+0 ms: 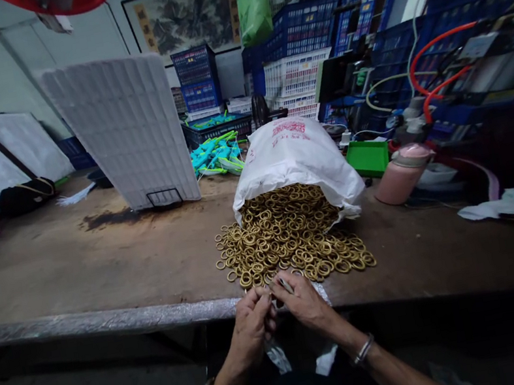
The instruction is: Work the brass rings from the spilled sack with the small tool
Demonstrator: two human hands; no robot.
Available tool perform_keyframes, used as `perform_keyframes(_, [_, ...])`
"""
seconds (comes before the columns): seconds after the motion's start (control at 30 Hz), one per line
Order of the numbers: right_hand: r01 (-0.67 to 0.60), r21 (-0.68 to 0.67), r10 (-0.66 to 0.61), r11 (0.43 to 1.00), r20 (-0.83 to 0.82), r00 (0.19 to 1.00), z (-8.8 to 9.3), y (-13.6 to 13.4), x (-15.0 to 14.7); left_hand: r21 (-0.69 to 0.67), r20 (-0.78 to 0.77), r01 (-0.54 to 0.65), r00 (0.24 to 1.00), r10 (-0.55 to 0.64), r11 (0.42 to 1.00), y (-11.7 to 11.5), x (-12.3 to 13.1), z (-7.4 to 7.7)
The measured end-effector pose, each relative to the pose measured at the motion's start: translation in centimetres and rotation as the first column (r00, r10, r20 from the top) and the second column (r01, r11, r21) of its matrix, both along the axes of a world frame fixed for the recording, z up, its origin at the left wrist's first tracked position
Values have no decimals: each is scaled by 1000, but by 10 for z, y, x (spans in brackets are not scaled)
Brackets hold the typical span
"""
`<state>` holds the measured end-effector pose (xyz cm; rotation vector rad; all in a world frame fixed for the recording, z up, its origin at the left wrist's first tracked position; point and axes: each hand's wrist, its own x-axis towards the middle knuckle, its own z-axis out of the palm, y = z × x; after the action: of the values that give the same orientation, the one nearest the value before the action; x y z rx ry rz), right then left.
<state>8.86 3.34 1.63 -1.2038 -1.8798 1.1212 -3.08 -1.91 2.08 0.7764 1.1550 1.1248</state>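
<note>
A white sack (298,158) lies on its side on the brown workbench (101,266), spilling a heap of brass rings (285,240) toward the front edge. My left hand (253,326) and my right hand (306,303) meet at the bench's front edge, just in front of the heap. Both have their fingers pinched together. The right hand holds a thin metal pin-like piece (284,284); the left pinches something small that I cannot make out. Pale scraps of plastic (278,354) hang below the hands.
A white ribbed tray (126,129) stands upright on the bench behind left. Turquoise plastic parts (215,153), blue and white crates (301,45), a green bin (369,156), a pink bottle (403,173) and hoses crowd the back and right. A dark bag (26,195) lies far left.
</note>
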Motion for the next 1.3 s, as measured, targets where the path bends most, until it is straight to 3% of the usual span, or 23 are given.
perform_keyframes(0.33, [-11,-63,9,998,-31,999,-16,-2,14,-32,73,24,997,-22,999,2,11,-18])
perform_keyframes(0.47, [62,-102,-65,993,-24,998,-24,3,23,-46,47,50,998,-48,998,6,15,-20])
perform_keyframes(0.57, [92,-10,-90,996,106,990,-28,3,31,-61,30,54,998,-52,997,9,18,-18])
perform_keyframes(0.67, [-14,79,-7,997,265,964,-28,-1,35,-87,17,38,999,-37,995,12,20,-19])
perform_keyframes(0.83, [-93,121,35,988,417,908,-27,-5,34,-40,5,27,1000,-26,999,14,23,-27])
perform_keyframes(1.03, [-122,103,59,987,475,878,-29,-4,35,25,-76,28,997,-26,999,16,23,-34])
perform_keyframes(1.17, [-102,91,32,991,569,822,-32,-1,36,53,-98,62,994,-56,997,11,22,-29])
perform_keyframes(1.3, [0,102,-69,995,671,738,-28,10,37,-4,-18,204,979,-204,979,-2,23,-11])
